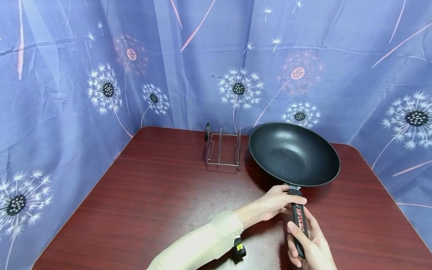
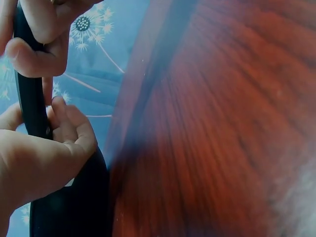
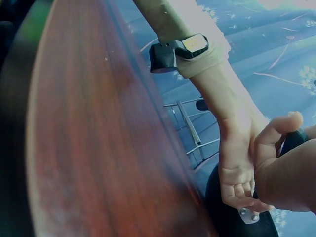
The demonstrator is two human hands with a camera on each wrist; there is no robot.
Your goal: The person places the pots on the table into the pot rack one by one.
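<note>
The black pan (image 1: 293, 153) is gripped by its handle (image 1: 299, 219) with left hand (image 1: 275, 202) and right hand (image 1: 312, 245); handle pointed toward the person, bowl empty, above the bench (image 1: 152, 202).

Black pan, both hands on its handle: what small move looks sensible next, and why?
Probably carry the pan left toward the wire rack. The left hand grips the handle near the bowl, the right hand grips its end, and the rack stands empty just left of the pan.
</note>
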